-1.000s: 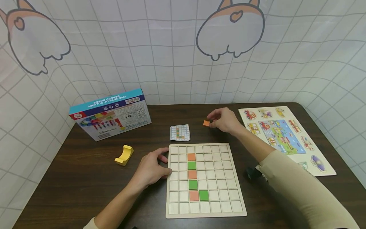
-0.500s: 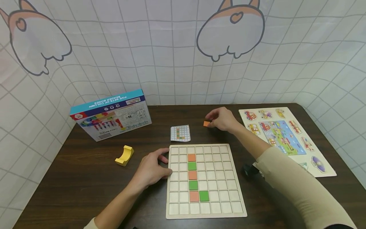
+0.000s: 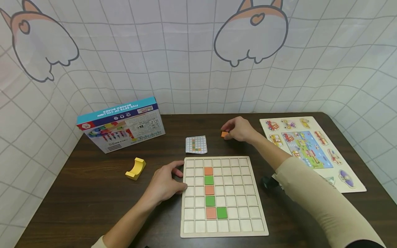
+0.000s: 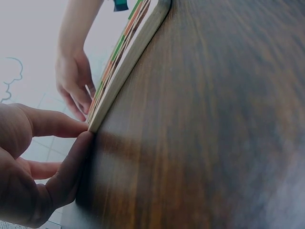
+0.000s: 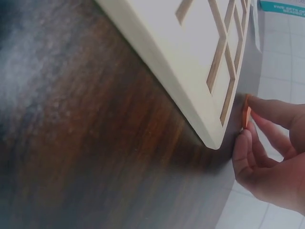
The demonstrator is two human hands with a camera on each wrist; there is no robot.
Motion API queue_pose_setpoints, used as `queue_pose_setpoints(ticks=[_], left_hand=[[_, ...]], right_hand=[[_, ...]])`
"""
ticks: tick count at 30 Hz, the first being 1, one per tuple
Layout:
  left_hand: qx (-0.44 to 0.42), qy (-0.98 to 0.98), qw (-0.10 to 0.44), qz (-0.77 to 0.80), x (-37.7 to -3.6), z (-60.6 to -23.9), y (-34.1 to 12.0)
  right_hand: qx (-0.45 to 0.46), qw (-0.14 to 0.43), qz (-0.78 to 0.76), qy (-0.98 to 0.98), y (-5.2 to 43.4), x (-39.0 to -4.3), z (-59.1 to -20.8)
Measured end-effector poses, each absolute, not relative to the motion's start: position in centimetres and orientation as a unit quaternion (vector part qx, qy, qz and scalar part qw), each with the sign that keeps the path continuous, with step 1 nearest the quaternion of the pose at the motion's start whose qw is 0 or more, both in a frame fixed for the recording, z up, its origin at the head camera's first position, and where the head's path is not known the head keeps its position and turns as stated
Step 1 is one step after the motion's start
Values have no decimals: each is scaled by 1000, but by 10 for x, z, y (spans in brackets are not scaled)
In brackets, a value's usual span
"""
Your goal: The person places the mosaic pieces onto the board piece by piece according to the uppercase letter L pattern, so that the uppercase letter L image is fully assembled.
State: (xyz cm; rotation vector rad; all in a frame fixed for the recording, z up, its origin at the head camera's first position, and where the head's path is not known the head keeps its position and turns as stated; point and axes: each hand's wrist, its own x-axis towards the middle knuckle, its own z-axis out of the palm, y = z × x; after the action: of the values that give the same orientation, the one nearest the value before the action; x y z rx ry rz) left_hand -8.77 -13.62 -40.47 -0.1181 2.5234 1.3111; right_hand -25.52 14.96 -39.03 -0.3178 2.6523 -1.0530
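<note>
A pale wooden grid board (image 3: 238,199) lies on the table, with several orange and green square tiles set in its cells. My left hand (image 3: 163,183) rests at the board's left edge, thumb and forefinger touching it. In the left wrist view that hand (image 4: 43,157) meets the board's edge (image 4: 119,76) with its fingers fairly straight. Beyond the board's far side, my right hand (image 3: 240,129) pinches a loose orange tile (image 3: 224,134). The right wrist view shows this tile (image 5: 246,112) between the thumb and fingers. A small printed pattern card (image 3: 196,144) lies behind the board.
A carton (image 3: 124,129) of beaded boxes stands at the back left. A yellow curved block (image 3: 135,168) sits left of my left hand. A picture puzzle board (image 3: 316,179) lies at the right, partly under my right sleeve. A tiled-pattern curtain (image 3: 192,86) hangs behind the table.
My right hand has shifted slightly left over the orange tile and now covers more of it. The left hand and the board have stayed in place.
</note>
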Motion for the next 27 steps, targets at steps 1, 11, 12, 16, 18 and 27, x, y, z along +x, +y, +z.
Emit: queue_pose_setpoints(ticks=[1,11,12,16,18,27], left_hand=[[-41,877,147,456,-88,-405,-136],[-42,877,149,455,-88,-405,-136],[-42,876,149,456,-88,-405,-136],[-42,876,148,457,-88,-405,-136],[-42,877,148,455,-88,-405,-136],[-42,878,147,453,-88,-404,-136]], right_hand=[[-110,135,-363,915,149,-256,-391],[-119,121,-344,924,146,-258,-392],[-119,121,-342,924,146,-257,-392],[-122,118,-335,927,146,-258,-392],[-125,114,-330,929,145,-259,-392],[-132,100,-311,936,146,-262,-390]])
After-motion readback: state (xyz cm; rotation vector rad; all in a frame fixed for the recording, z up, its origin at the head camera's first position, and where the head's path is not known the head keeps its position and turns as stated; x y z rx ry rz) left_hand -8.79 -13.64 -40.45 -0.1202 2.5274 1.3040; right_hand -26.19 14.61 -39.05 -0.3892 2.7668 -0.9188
